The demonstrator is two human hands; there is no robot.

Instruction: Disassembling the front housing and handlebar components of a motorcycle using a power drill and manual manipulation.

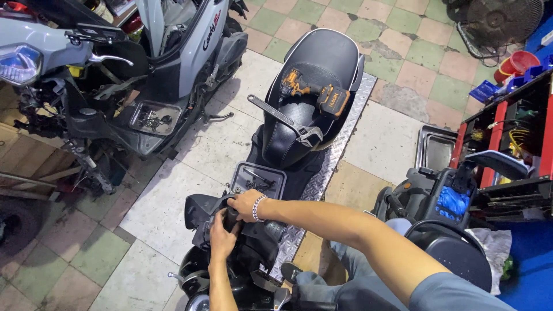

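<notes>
Now, line by line:
Small tray: a grey tray lies on the floor just beyond the hands, at the near end of the metal plate; it holds a few small dark parts and a thin tool.
Second tray: another tray sits on the footboard of the grey scooter at the left, with small bolts and bits in it.
Black part: a black scooter body piece stands at the near edge of the tiled floor, between both hands.
Left hand: the left hand presses on the near side of the black piece, fingers curled around its edge in a grip.
Right hand: the right hand, with a bracelet at the wrist, lies over the top of the piece, fingers bent down and closed on it.
Arms: the left forearm rises straight from below; the right arm reaches across from the right, elbow bent.
Seat: a black seat lies on the plate, carrying a drill and a big wrench.
</notes>
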